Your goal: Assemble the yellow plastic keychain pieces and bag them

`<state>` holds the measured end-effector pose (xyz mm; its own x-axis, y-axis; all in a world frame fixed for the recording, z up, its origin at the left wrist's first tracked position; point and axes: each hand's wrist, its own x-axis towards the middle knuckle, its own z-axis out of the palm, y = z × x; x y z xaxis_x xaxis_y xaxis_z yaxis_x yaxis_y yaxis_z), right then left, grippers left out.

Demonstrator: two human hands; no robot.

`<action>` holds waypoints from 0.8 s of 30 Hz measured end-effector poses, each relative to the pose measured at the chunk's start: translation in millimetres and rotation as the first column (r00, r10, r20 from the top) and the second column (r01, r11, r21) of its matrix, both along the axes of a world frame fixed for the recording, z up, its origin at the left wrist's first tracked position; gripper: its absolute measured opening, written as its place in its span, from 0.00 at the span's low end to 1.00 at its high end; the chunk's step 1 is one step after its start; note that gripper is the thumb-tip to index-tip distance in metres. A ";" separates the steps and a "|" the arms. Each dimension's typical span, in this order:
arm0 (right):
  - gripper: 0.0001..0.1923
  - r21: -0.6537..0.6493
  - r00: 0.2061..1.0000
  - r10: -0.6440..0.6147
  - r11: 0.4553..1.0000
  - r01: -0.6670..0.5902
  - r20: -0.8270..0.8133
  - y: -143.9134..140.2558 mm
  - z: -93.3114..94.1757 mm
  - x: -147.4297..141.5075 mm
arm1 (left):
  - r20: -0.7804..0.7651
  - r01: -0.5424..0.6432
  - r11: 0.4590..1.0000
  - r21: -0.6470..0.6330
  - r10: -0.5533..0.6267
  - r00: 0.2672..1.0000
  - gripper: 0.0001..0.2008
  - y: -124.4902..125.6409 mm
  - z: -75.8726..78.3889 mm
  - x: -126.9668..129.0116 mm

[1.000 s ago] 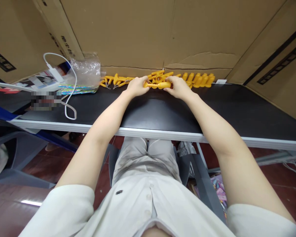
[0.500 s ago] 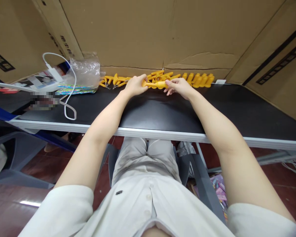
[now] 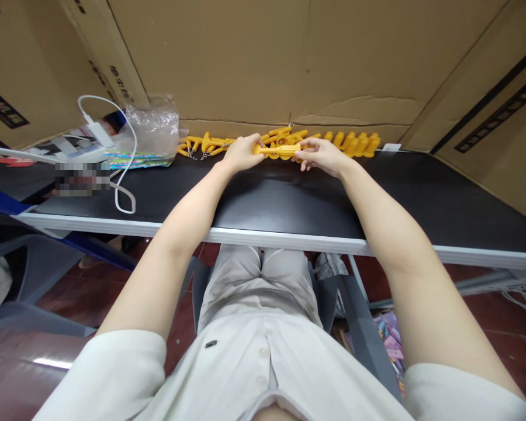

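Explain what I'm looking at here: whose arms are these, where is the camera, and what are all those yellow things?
The camera sits on a person's head, looking down at their own two bare arms. The left hand and right hand hold one yellow plastic piece between them, each gripping an end with the fingers. They work at the far edge of a black table. Behind the hands, more yellow pieces lie along a cardboard wall. At the left lie a clear plastic bag and a white cable.
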<state>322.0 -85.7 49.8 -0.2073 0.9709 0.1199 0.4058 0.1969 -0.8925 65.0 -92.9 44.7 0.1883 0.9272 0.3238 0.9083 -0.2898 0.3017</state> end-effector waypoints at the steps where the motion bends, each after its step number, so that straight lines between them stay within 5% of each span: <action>1: 0.26 -0.002 1.000 0.005 1.000 -0.005 -0.007 0.3 -0.6 -0.1 | -0.001 0.001 1.000 -0.001 -0.001 1.000 0.21 0.1 -0.2 -0.1; 10: 0.35 -0.121 0.992 -0.071 0.991 0.058 -0.102 12.0 -10.5 -12.0 | 0.086 0.070 0.994 0.081 -0.077 0.993 0.18 17.1 -12.7 -5.3; 24: 0.34 -0.210 0.983 -0.107 0.975 0.074 -0.149 4.1 -3.4 -15.7 | 0.124 0.064 0.997 0.046 -0.070 0.990 0.20 23.1 -14.3 -6.4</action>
<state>306.3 -81.6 46.4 -0.1118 0.9921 -0.0576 0.2639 -0.0262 -0.9642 58.6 -69.8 30.4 0.2051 0.8989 0.3872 0.8423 -0.3636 0.3978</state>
